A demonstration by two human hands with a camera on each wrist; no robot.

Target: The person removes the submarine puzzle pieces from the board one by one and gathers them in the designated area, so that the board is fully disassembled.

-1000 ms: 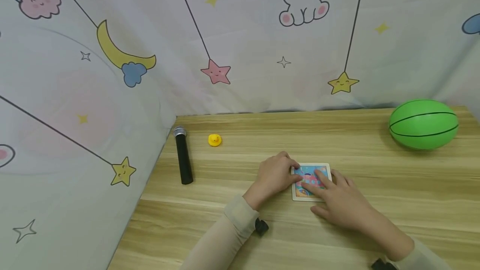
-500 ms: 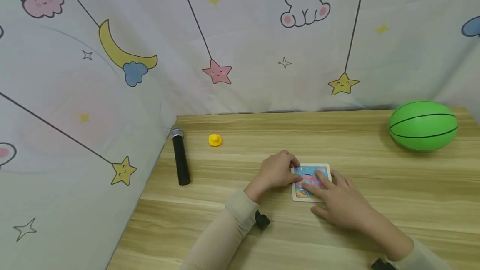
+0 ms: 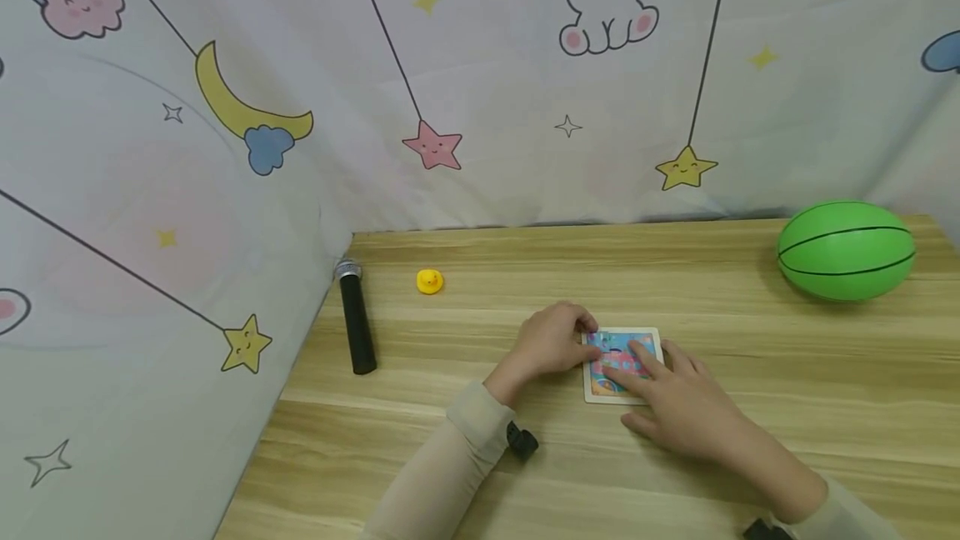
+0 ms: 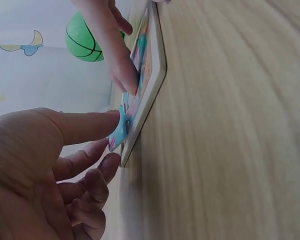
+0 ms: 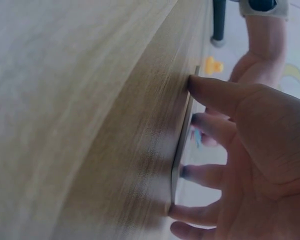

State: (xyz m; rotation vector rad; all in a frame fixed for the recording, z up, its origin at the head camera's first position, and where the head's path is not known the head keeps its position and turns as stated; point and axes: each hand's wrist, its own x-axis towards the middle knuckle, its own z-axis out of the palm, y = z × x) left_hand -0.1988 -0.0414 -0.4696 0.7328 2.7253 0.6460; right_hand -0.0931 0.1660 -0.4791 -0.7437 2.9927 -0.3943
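Observation:
A small square jigsaw puzzle point(image 3: 611, 399) with a pale rim and a blue and pink picture lies flat on the table. At its left side my left hand point(image 3: 550, 342) pinches a light-blue puzzle piece point(image 4: 119, 131) between thumb and fingers. The left wrist view has this piece tilted up from the board's surface. My right hand point(image 3: 686, 400) rests on the puzzle with spread fingers, two fingertips on the picture. Its thumb touches the tabletop near the board's front edge in the right wrist view. Both hands cover parts of the picture.
A black microphone point(image 3: 357, 319) with a silver head lies at the table's left edge. Beside it sits a yellow rubber duck point(image 3: 430, 282). A green ball point(image 3: 846, 252) with black lines stands at the back right. Printed cloth point(image 3: 510, 182) walls the back and left.
The microphone has rolled slightly left toward the cloth. The left hand has drawn a little to the left, tilting the piece up. My right hand stays where it was.

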